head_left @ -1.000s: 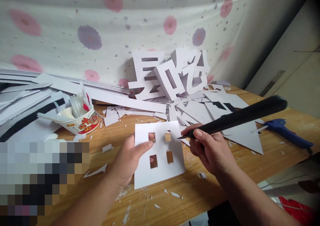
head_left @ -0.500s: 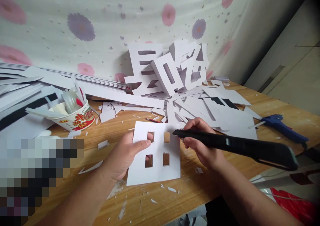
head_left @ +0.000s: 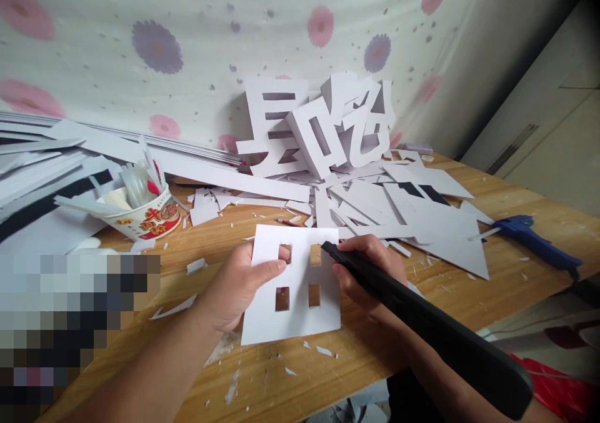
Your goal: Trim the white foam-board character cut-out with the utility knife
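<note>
A white foam-board panel with several rectangular holes cut through it is held up over the table. My left hand grips its left side, thumb on the front face and a fingertip showing through the upper left hole. My right hand is closed round the narrow end of a long black tool, shaped like a hair straightener. Its tip is at the panel's upper right hole, and its wide end points down to the right. Whether the tip touches or clamps the board, I cannot tell.
White block characters stand at the back against the flowered curtain. White offcuts lie on the wooden table. A paper bowl holding strips stands left; a blue glue gun lies right.
My right hand has swung the black tool's wide end down and toward me. The tool's tip has shifted slightly left, over the edge of the upper right hole. My left hand keeps its grip.
</note>
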A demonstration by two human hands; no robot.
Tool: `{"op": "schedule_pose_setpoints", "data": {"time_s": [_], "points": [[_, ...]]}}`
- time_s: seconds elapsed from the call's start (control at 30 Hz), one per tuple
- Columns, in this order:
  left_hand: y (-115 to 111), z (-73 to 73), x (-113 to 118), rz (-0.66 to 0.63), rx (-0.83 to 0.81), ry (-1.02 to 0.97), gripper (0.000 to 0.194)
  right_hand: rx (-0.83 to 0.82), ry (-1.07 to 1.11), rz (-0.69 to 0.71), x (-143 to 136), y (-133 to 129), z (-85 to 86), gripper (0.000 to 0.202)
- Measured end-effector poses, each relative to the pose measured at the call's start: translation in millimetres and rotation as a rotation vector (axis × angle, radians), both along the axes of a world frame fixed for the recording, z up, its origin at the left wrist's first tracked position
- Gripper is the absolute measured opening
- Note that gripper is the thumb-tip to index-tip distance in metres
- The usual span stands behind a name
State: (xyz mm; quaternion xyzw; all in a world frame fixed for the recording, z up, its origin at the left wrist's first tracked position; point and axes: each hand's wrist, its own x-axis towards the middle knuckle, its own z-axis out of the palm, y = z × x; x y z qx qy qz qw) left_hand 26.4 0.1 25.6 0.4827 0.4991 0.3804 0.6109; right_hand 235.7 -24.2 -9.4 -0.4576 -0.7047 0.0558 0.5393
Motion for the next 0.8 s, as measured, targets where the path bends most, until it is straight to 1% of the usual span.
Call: {"op": "schedule_pose_setpoints", "data": {"time_s": [0.17,0.23,0.4,0.67,0.8], "points": [[-0.6,-1.4,-0.5,0.015,0.064,0.042,0.03,0.048,-0.053,0.062,-1.6,-0.1,2.1,0.014],[-1.3,-1.6,-0.8,0.013,0.078,0.043,0.028,0.037,-0.046,0.072,-2.4,-1.1,1.6,0.013],[-2.0,-1.8,-1.5,0.0,0.095,0.038,0.026,0.012,-0.021,0.04,-3.2,-2.5,-1.9,0.013],[0.0,-5.1,-3.7,-0.009,0.138,0.056,0.022,0.025,-0.054,0.101,-2.5,-2.9,2.3,0.016],[-0.7,-5.3,-3.9,-0.011,0.133,0.06,0.022,0.009,-0.049,0.12,-1.0,-3.3,1.7,0.017]]}}
